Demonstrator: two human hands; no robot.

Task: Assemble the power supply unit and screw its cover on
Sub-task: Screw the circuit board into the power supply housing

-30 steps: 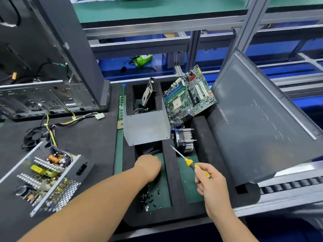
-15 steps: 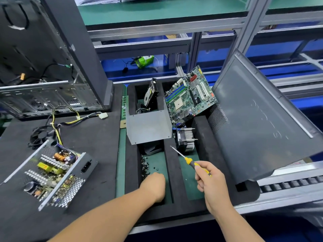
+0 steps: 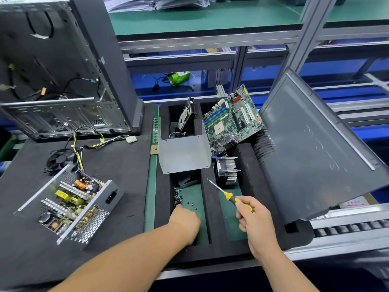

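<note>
A person's two bare forearms reach in from the bottom edge over a dark workbench. The left hand [image 3: 185,223] dips into the near-left compartment of a black foam tray [image 3: 212,209]; its fingers curl downward out of sight, so whether they pinch anything cannot be told. Small black screws [image 3: 179,196] lie scattered in that compartment just beyond the knuckles. The right hand [image 3: 255,220] grips a yellow-handled screwdriver [image 3: 229,196], its thin shaft pointing up and left above the tray.

The open power supply unit [image 3: 69,202] lies well to the left on the black mat, its circuit parts exposed, its cables [image 3: 88,142] trailing away toward a white plug. A black fan [image 3: 57,160] is partly hidden behind it. The unit's grey metal cover [image 3: 184,153] stands across the tray's left compartments.

In the far compartments a hard drive [image 3: 186,116] stands on edge and a green motherboard [image 3: 231,119] leans tilted; a finned heatsink [image 3: 228,169] sits below it. A large grey case panel [image 3: 315,144] leans at the right. An open computer case [image 3: 56,81] at the upper left is cut off by the frame. No writing is legible.
</note>
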